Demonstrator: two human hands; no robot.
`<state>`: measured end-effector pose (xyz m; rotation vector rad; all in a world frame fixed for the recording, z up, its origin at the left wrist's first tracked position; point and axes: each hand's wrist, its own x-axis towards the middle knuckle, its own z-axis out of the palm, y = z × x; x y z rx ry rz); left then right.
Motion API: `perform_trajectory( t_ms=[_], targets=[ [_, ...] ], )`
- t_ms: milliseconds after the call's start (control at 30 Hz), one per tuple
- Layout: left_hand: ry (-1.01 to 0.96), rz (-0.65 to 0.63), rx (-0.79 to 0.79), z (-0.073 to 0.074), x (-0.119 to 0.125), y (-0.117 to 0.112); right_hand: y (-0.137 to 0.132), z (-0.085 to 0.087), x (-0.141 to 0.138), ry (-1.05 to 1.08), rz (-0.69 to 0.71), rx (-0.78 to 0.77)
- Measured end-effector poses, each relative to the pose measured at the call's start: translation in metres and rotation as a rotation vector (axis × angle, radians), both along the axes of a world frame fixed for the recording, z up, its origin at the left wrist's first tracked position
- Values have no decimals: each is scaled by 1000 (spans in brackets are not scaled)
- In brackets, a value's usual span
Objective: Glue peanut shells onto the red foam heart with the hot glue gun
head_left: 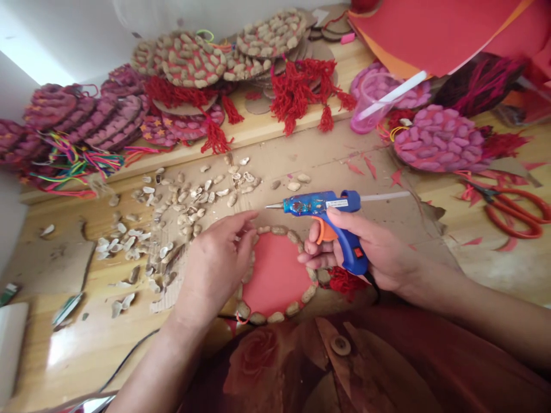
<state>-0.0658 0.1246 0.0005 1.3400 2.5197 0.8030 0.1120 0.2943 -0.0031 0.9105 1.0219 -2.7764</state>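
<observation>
A red paper disc (278,275) lies in front of me, ringed with peanut shells glued along its edge. My left hand (217,267) rests on the disc's left rim, fingers curled and pressed on the shells at the top left. My right hand (365,246) grips a blue hot glue gun (333,221) with an orange trigger. Its nozzle points left, just above the disc's top edge. A red tassel (342,281) hangs at the disc's right side under my right hand.
Loose peanut shells (181,201) are scattered on cardboard to the left. Finished shell discs and red tassels (297,86) are piled along the back. Red scissors (514,209) lie at the right, near a pink shell piece (439,140) and a pink cup (370,100).
</observation>
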Motion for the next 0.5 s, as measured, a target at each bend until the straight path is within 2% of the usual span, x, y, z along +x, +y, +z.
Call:
perform_trajectory(
  t_ms=[100,300,500],
  targets=[
    [9,0,9,0,-2,-1,0,0,0,15,-6,-19],
    [63,-144,-2,-1,2,7,1,0,1,-2,-24,-53],
    [114,-188,-41,-3,1,10,0,1,0,2,-26,-45]
  ],
)
